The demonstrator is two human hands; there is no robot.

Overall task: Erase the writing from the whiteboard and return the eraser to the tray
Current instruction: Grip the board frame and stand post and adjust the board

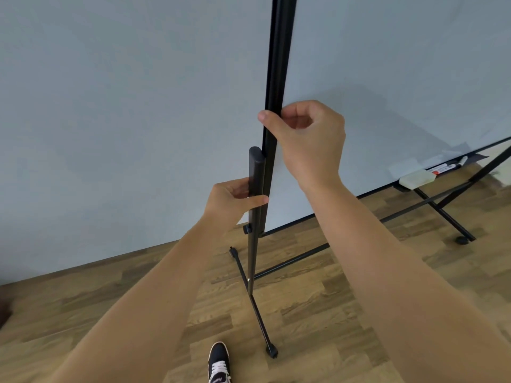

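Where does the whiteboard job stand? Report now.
Done, apparently: the visible white board surface shows no writing, and the pale block eraser lies on the black tray beside the red-labelled markers. In hand: the left hand grips the black stand post; the right hand pinches the board's black edge frame. Left: nothing visible.

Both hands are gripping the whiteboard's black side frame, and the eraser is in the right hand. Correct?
Not quite. The left hand and right hand do grip the black side frame, but the right hand holds no eraser. The head view shows the eraser lying on the tray beside the markers.
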